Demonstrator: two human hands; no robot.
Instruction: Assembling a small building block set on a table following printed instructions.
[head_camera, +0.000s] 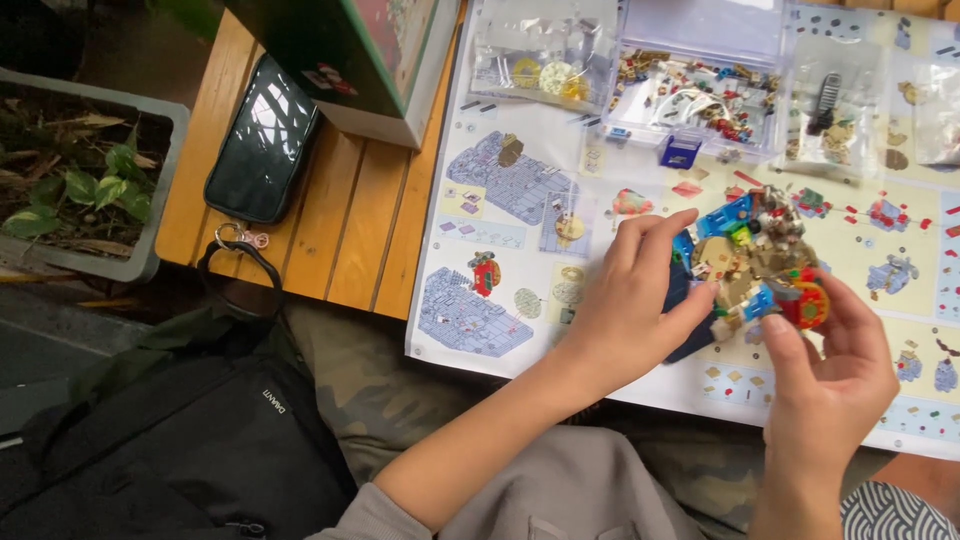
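Both forearms come up from the bottom edge, over camo trousers (400, 400), with a black bag (190, 450) off to the side. Left hand (630, 300) has its fingers curled round the near side of a colourful brick model (745, 260), and right hand (825, 370) pinches the red round bit on its other side. So the model's held between them, just over the instruction sheet (500, 200) on the wooden table (350, 220). Clear trays of parts (700, 95) sit further back, dark pouch (262, 140) well apart on the slats.

An outdoor seat: slatted wooden table (350, 215) beside a planter (85, 180).
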